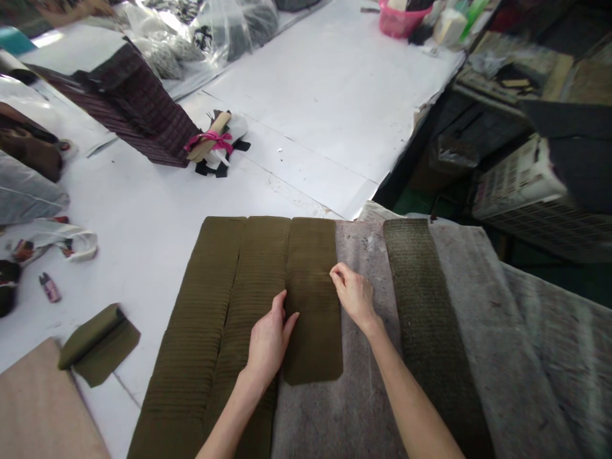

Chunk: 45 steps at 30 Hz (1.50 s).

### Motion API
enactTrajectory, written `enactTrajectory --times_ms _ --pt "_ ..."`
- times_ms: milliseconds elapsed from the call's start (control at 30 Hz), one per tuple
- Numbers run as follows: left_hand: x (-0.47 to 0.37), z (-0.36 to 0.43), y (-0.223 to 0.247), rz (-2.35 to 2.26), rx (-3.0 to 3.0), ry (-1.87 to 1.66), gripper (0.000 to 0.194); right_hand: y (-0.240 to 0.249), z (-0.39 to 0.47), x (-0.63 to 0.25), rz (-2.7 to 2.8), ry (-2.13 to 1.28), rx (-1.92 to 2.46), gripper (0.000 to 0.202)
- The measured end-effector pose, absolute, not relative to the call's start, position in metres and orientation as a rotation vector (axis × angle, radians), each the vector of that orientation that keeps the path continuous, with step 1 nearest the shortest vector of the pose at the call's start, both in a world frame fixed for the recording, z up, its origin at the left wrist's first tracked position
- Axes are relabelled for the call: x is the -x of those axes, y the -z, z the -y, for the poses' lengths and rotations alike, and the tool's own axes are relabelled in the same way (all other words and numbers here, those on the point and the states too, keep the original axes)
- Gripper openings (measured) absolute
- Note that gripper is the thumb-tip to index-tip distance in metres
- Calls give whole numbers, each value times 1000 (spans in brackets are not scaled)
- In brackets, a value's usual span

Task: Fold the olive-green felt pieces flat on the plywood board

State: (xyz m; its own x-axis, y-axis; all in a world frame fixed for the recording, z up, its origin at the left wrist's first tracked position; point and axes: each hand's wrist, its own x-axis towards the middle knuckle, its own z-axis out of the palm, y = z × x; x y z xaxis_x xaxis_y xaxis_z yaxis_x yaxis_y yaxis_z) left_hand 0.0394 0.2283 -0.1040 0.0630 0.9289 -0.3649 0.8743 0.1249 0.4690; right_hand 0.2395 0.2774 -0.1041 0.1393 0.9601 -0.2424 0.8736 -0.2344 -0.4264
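Olive-green fabric pieces (313, 344) overlap in a column in front of me, their edges showing as fine steps. My left hand (268, 338) rests at the column's left edge, thumb and forefinger apart, its other fingers curled. At the right edge, my right hand (354, 298) pinches the top fabric piece between thumb and forefinger; its other fingers are folded in. Two longer columns of the same olive pieces (191, 331) lie to the left. Right of my right hand runs a dark, speckled strip of overlapping pieces (421, 306). All lie on a grey cloth-like board (329, 421).
A tall maroon stack (143, 108) stands on the white table (306, 83), beside a bundle tied with pink ribbon (215, 141). Left are a folded olive piece (100, 344) and a wooden board (43, 408). A pink basket (399, 20) and white crate (521, 175) sit farther off.
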Motion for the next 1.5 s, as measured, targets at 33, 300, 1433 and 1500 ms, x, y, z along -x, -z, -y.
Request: enactTrajectory --times_ms 33,300,1433,1500 --pt "-40 -229 103 -1807 -1740 -110 45 104 -277 -239 1812 -708 2229 21" --pt "-39 -228 104 -1807 -1758 -102 45 110 -276 -241 1702 -746 2178 19" --pt "-42 -223 110 -1838 -2245 -405 35 106 -204 -224 1858 -408 1901 21" --pt "-42 -223 115 -1766 -2348 -406 42 103 -220 -227 1820 -428 1901 21"
